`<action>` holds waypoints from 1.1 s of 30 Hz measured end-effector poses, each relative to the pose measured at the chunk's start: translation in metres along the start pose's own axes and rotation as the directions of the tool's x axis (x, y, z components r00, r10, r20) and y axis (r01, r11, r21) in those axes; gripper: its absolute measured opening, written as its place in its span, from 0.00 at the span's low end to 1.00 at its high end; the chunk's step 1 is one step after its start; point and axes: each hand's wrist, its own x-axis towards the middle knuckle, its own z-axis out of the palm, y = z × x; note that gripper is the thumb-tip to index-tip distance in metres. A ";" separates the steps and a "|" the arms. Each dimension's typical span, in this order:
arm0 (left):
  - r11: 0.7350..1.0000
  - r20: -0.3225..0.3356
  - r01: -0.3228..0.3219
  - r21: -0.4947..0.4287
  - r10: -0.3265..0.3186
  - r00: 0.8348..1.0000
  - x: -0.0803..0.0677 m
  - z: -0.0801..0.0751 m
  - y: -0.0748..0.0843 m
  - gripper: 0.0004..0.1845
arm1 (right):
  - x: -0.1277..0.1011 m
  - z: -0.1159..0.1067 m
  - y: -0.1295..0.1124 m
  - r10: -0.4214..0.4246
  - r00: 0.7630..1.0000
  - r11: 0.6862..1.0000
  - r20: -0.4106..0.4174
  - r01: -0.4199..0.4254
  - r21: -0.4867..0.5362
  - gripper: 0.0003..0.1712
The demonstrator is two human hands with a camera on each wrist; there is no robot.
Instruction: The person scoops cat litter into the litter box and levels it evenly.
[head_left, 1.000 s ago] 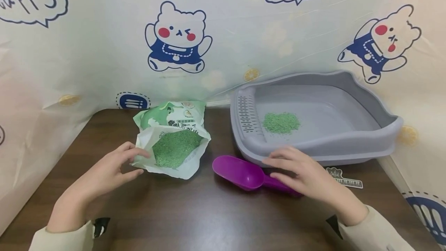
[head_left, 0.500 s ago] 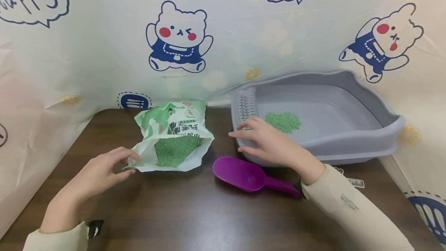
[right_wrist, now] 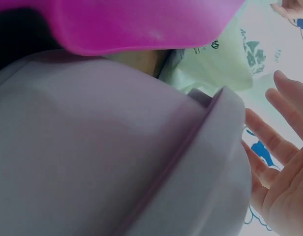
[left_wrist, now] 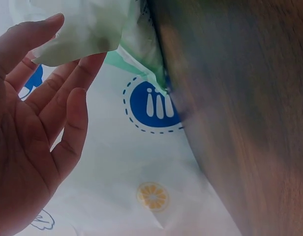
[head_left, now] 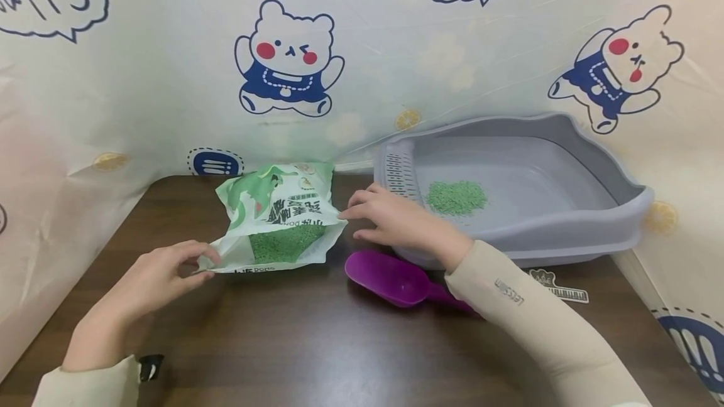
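Note:
A white and green bag (head_left: 266, 196) of green pellets (head_left: 285, 244) lies on the table, its mouth facing the near side. My left hand (head_left: 155, 278) pinches the left corner of the mouth; in the left wrist view the bag's edge (left_wrist: 82, 44) sits between thumb and fingers. My right hand (head_left: 390, 215) reaches toward the right corner, fingers spread and slightly bent. The right wrist view has its fingers (right_wrist: 274, 140) a little apart from the bag (right_wrist: 215, 69), holding nothing. Below that hand lies a purple scoop (head_left: 390, 278), its handle partly under the sleeve.
A grey litter tray (head_left: 509, 240) stands at the back right, with a small heap of green pellets (head_left: 455, 198) inside. A small flat tag (head_left: 565, 294) lies before it. The printed backdrop (head_left: 390, 49) rises behind the brown table (head_left: 271, 344).
My right hand has moved left from above the scoop handle to beside the bag. My left hand has drawn the bag's corner slightly left and down, and the mouth looks narrower.

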 end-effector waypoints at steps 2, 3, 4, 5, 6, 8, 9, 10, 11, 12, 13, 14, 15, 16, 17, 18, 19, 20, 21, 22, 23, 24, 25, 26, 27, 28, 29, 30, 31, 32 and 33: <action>1.000 0.005 0.003 -0.003 -0.003 1.000 0.000 -0.001 -0.001 0.12 | 0.006 0.001 0.000 0.009 1.000 1.000 0.019 -0.009 -0.013 0.24; 1.000 0.007 0.005 -0.004 -0.005 1.000 0.000 -0.001 -0.002 0.12 | 0.009 0.002 0.000 0.014 0.999 1.000 0.029 -0.013 -0.020 0.24; 1.000 0.007 0.006 -0.006 -0.006 1.000 0.000 -0.001 -0.002 0.12 | 0.012 0.003 0.001 0.019 0.999 1.000 0.039 -0.018 -0.024 0.24; 1.000 0.006 0.006 -0.008 -0.006 1.000 0.001 0.000 -0.003 0.12 | 0.015 0.004 0.002 0.026 0.998 0.999 0.048 -0.025 -0.027 0.24; 1.000 0.004 0.006 -0.011 -0.006 1.000 0.001 0.000 -0.003 0.12 | 0.017 0.004 0.002 0.032 0.998 0.999 0.057 -0.030 -0.030 0.24; 1.000 -0.001 0.002 -0.012 -0.002 1.000 0.001 0.000 -0.004 0.12 | 0.021 0.006 0.004 0.037 0.997 0.999 0.068 -0.035 -0.033 0.24; 1.000 -0.004 -0.001 -0.012 0.000 1.000 0.001 0.000 -0.005 0.12 | 0.022 0.007 0.005 0.039 0.997 0.999 0.072 -0.036 -0.034 0.24; 1.000 -0.008 -0.003 -0.013 0.003 1.000 0.001 0.001 -0.006 0.12 | 0.024 0.008 0.005 0.042 0.996 0.999 0.075 -0.039 -0.031 0.24; 1.000 -0.014 -0.007 -0.015 0.006 1.000 0.001 0.001 -0.006 0.12 | 0.025 0.008 0.006 0.045 0.996 0.999 0.079 -0.043 -0.026 0.24; 1.000 -0.018 -0.011 -0.016 0.011 1.000 0.001 0.001 -0.007 0.12 | 0.026 0.009 0.006 0.046 0.996 0.999 0.082 -0.045 -0.022 0.23; 1.000 -0.020 -0.013 -0.019 0.013 1.000 0.001 0.001 -0.008 0.12 | 0.028 0.010 0.007 0.048 0.995 0.999 0.083 -0.046 -0.019 0.23; 1.000 -0.018 -0.014 -0.023 0.014 1.000 0.001 0.001 -0.009 0.12 | 0.029 0.011 0.007 0.050 0.995 0.999 0.084 -0.049 -0.015 0.23; 0.999 -0.015 -0.016 -0.029 0.015 1.000 0.001 0.002 -0.010 0.12 | 0.029 0.012 0.008 0.056 0.995 0.998 0.085 -0.055 -0.013 0.23; 0.999 -0.010 -0.015 -0.036 0.014 1.000 0.001 0.002 -0.010 0.12 | 0.030 0.013 0.008 0.063 0.994 0.998 0.085 -0.062 -0.014 0.24; 0.999 -0.003 -0.013 -0.041 0.013 1.000 0.001 0.001 -0.011 0.11 | 0.030 0.014 0.008 0.069 0.994 0.998 0.083 -0.067 -0.015 0.24; 0.999 0.006 -0.009 -0.045 0.009 1.000 0.002 0.001 -0.012 0.11 | 0.030 0.015 0.009 0.073 0.994 0.997 0.081 -0.072 -0.020 0.24; 0.999 0.014 -0.004 -0.047 0.005 1.000 0.002 0.001 -0.012 0.11 | 0.030 0.016 0.009 0.079 0.994 0.997 0.077 -0.078 -0.023 0.24; 0.999 0.019 -0.001 -0.045 0.002 1.000 0.002 0.002 -0.013 0.11 | 0.029 0.016 0.009 0.086 0.994 0.996 0.073 -0.085 -0.020 0.24; 0.999 0.018 -0.002 -0.042 0.002 1.000 0.002 0.002 -0.013 0.11 | 0.029 0.017 0.009 0.094 0.993 0.996 0.069 -0.093 -0.015 0.24; 0.999 0.016 -0.002 -0.034 0.002 1.000 0.003 0.002 -0.013 0.11 | 0.028 0.018 0.010 0.098 0.993 0.995 0.065 -0.097 -0.014 0.25; 1.000 0.013 -0.003 -0.028 0.004 1.000 0.003 0.002 -0.013 0.11 | 0.027 0.019 0.010 0.104 0.993 0.995 0.061 -0.104 -0.008 0.25; 1.000 0.009 -0.008 -0.022 0.008 1.000 0.003 0.002 -0.013 0.11 | 0.026 0.021 0.010 0.110 0.992 0.994 0.058 -0.110 -0.002 0.25; 1.000 0.002 -0.015 -0.014 0.016 1.000 0.004 0.001 -0.013 0.12 | 0.025 0.022 0.011 0.116 0.992 0.993 0.054 -0.116 0.004 0.25; 1.000 -0.005 -0.025 -0.009 0.025 1.000 0.004 0.001 -0.012 0.12 | 0.025 0.023 0.011 0.120 0.992 0.993 0.050 -0.121 0.009 0.25; 0.999 -0.012 -0.034 -0.004 0.034 0.999 0.004 0.001 -0.012 0.13 | 0.024 0.024 0.011 0.120 0.992 0.993 0.044 -0.120 0.005 0.25; 0.999 -0.017 -0.042 0.000 0.042 0.999 0.005 0.001 -0.012 0.13 | 0.024 0.025 0.011 0.118 0.992 0.993 0.039 -0.118 0.001 0.25; 0.999 -0.024 -0.051 0.002 0.051 0.998 0.005 0.001 -0.011 0.13 | 0.024 0.026 0.011 0.114 0.993 0.993 0.033 -0.114 -0.001 0.25; 0.998 -0.033 -0.060 0.008 0.060 0.998 0.005 0.001 -0.011 0.13 | 0.025 0.027 0.011 0.105 0.994 0.994 0.025 -0.105 -0.006 0.24; 0.998 -0.042 -0.068 0.012 0.069 0.997 0.004 0.001 -0.011 0.14 | 0.025 0.028 0.010 0.096 0.995 0.995 0.016 -0.096 -0.012 0.24; 0.997 -0.050 -0.074 0.015 0.075 0.996 0.004 0.001 -0.010 0.14 | 0.026 0.029 0.010 0.087 0.996 0.996 0.008 -0.087 -0.018 0.24; 0.997 -0.059 -0.079 0.018 0.080 0.995 0.004 0.001 -0.010 0.15 | 0.026 0.030 0.009 0.078 0.997 0.997 -0.002 -0.078 -0.025 0.23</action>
